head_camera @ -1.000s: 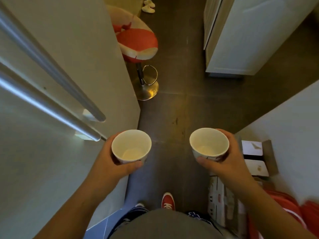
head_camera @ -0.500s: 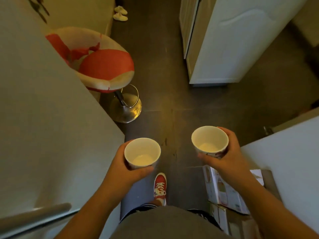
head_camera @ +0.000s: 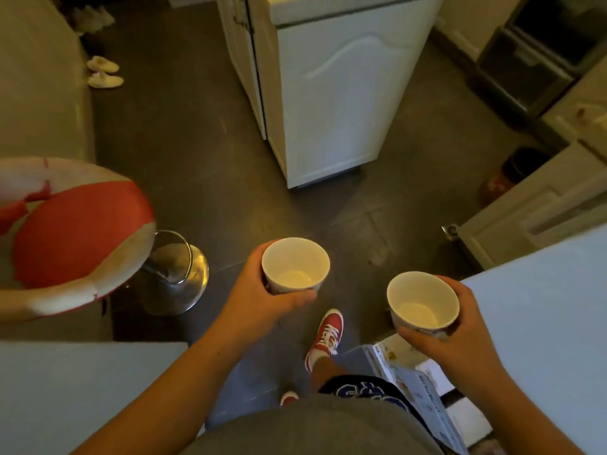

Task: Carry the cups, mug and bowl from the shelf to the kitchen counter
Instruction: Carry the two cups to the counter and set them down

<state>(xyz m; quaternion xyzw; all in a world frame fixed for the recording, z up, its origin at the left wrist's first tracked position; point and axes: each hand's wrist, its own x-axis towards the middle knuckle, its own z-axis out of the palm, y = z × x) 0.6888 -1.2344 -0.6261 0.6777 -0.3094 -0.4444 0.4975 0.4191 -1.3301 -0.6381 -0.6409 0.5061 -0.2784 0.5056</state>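
Note:
I hold two white cups upright over the dark floor, both empty inside. My left hand (head_camera: 259, 297) wraps around the left cup (head_camera: 295, 266), thumb along its near side. My right hand (head_camera: 456, 333) grips the right cup (head_camera: 422, 305), which has a printed pattern low on its wall. The right cup sits lower in view and close to the corner of a white surface (head_camera: 542, 323) at the right. No mug, bowl or shelf is in view.
A red and white bar stool (head_camera: 75, 238) with a chrome base (head_camera: 177, 277) stands at the left. A white cabinet (head_camera: 328, 103) stands ahead. A pale surface (head_camera: 82, 389) fills the lower left. Cardboard boxes (head_camera: 423, 382) lie by my right foot. Slippers (head_camera: 103, 72) lie at the far left.
I have walked forward and turned right: the stool slid left, the cabinet came nearer. Both cups stay held, and the right cup now sits lower than the left.

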